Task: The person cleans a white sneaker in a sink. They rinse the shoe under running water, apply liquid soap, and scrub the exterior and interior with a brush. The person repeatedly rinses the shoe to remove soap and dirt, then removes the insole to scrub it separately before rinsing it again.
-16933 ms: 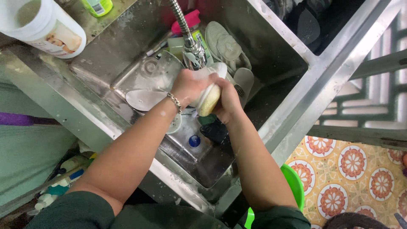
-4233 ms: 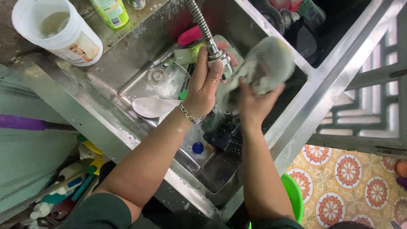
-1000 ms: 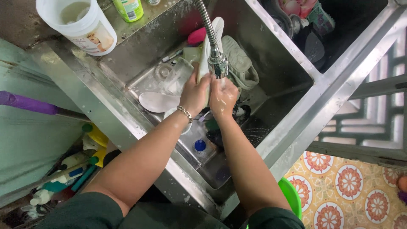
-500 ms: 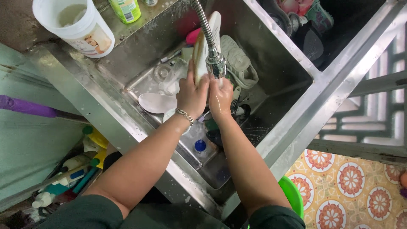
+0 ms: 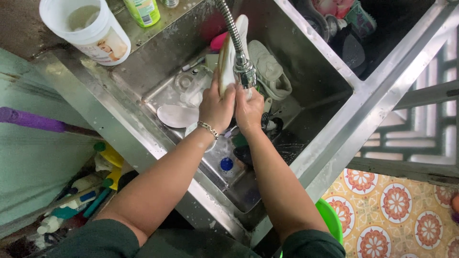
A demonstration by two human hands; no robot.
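My left hand (image 5: 216, 106), with a bracelet on the wrist, grips a white shoe (image 5: 228, 52) that stands upright on its end beside the flexible tap hose. My right hand (image 5: 249, 109) is pressed against the shoe's lower end, directly under the tap head (image 5: 245, 75). Both hands are over the steel sink (image 5: 143, 71). A second white shoe (image 5: 267, 71) lies in the basin behind the tap. A white insole (image 5: 176, 116) lies flat in the sink to the left of my left hand.
A white plastic tub (image 5: 91, 29) and a green bottle (image 5: 143, 9) stand on the sink's back ledge. A blue cap (image 5: 226, 164) lies in the basin. The right basin (image 5: 344, 33) holds dark items. A green bucket (image 5: 331, 220) and bottles (image 5: 71, 205) sit on the floor.
Both hands have stayed together under the tap. The shoe has turned more upright, and the view has shifted slightly.
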